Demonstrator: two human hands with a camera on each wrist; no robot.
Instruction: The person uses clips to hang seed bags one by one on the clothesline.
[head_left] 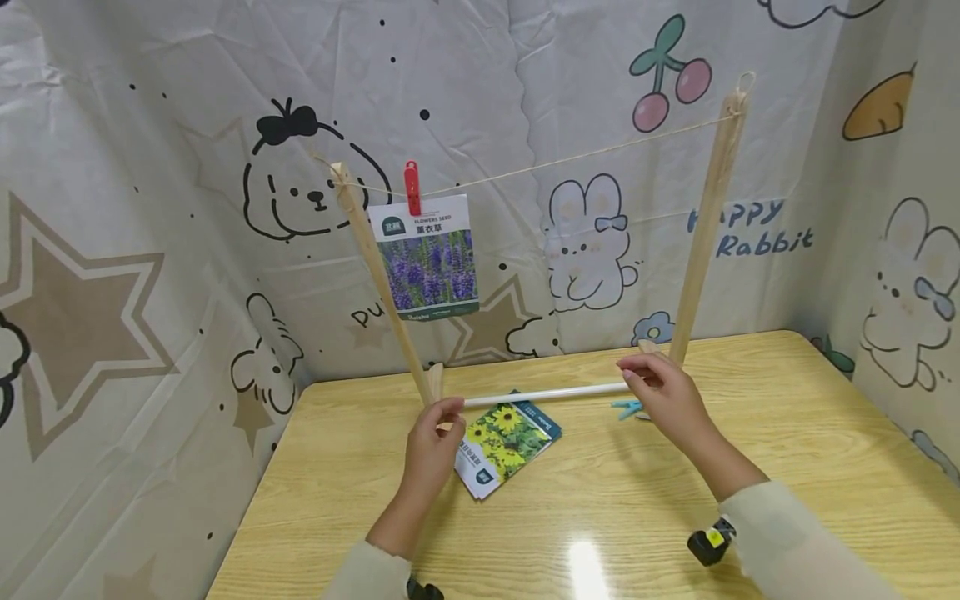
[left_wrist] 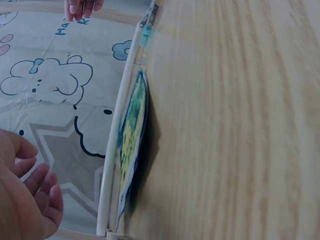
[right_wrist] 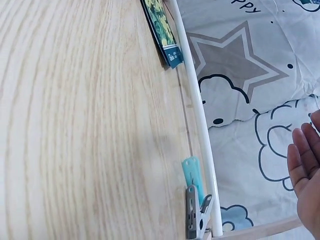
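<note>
A wooden frame has a left post [head_left: 381,275], a right post [head_left: 705,225] and a white rod [head_left: 551,393] low between them. A string [head_left: 540,168] runs across near the tops. On it a red clothespin [head_left: 412,187] holds a lavender seed packet [head_left: 429,267]. My left hand [head_left: 433,442] is by the left post's foot, loosely curled and apart from the rod in the left wrist view. Beside the right post, my right hand [head_left: 670,398] has fairly straight fingers [right_wrist: 299,162] that hold nothing. Yellow-flower seed packets [head_left: 504,443] lie behind the left hand.
A light blue clothespin [head_left: 627,408] and a grey clothespin [right_wrist: 192,212] lie by the right post's foot. Behind the wooden table [head_left: 570,517] hangs a printed cloth [head_left: 495,75] with cartoon figures, which also covers both sides.
</note>
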